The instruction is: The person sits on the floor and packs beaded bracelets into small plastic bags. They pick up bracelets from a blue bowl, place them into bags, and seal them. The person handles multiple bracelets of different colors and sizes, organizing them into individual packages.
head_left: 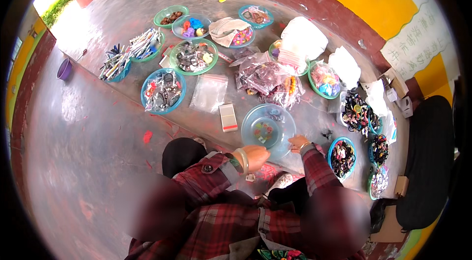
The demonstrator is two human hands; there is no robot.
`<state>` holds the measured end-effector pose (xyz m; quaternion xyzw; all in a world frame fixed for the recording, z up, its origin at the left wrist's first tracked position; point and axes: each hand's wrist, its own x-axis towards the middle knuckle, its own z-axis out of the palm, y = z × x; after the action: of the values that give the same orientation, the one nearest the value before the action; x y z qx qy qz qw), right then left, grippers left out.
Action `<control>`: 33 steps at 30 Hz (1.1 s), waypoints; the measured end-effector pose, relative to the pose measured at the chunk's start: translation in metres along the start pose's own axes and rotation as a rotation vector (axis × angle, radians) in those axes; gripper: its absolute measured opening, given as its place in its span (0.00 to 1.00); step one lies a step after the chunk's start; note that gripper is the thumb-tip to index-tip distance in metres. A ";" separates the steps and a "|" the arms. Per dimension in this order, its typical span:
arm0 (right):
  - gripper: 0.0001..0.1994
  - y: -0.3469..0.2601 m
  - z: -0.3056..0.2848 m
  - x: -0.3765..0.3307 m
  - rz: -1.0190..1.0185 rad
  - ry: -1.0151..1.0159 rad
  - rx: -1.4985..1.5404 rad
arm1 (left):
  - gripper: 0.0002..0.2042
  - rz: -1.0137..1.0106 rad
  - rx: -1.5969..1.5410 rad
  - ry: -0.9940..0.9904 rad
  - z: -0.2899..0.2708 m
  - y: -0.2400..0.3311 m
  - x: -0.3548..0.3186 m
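we look to be in the middle of sorting or packing small trinkets, with both hands brought together at the near rim of the clear blue basin (pixel 268 129) that sits on the grey floor (pixel 98 127) just ahead of us. our left hand (pixel 255 155) is curled downward at the basin's near edge, fingers bent as if pinching something small, but we cannot tell whether it grips anything. our right hand (pixel 298 143) rests on the rim just to the right, fingers bent, and again we cannot tell if it holds a piece. the basin holds only a few small colourful bits near its middle. as we judge it, the next move calls for a fine pinch and a short reach, either into the basin or across to the bowl of dark hair ties (pixel 342 156) just beside the right hand. a small flat red and white box (pixel 228 117) lies left of the basin, and a heap of clear bags (pixel 265 77) of trinkets lies beyond it, well apart from the hands.
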<state>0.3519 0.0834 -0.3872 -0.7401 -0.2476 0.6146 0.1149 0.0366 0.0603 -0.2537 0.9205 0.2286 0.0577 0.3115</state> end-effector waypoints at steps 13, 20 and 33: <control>0.16 0.005 0.069 -0.001 -0.228 0.054 0.102 | 0.05 0.020 0.009 0.012 0.004 -0.006 -0.005; 0.16 0.000 0.068 -0.017 -0.192 0.068 -0.014 | 0.05 -0.024 0.041 -0.081 -0.004 -0.001 -0.005; 0.29 -0.097 0.044 -0.026 -0.651 0.682 -0.725 | 0.05 0.002 0.075 0.006 -0.015 0.011 -0.006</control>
<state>0.2840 0.1470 -0.3289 -0.7739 -0.6049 0.1515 0.1106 0.0316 0.0576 -0.2352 0.9317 0.2304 0.0522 0.2760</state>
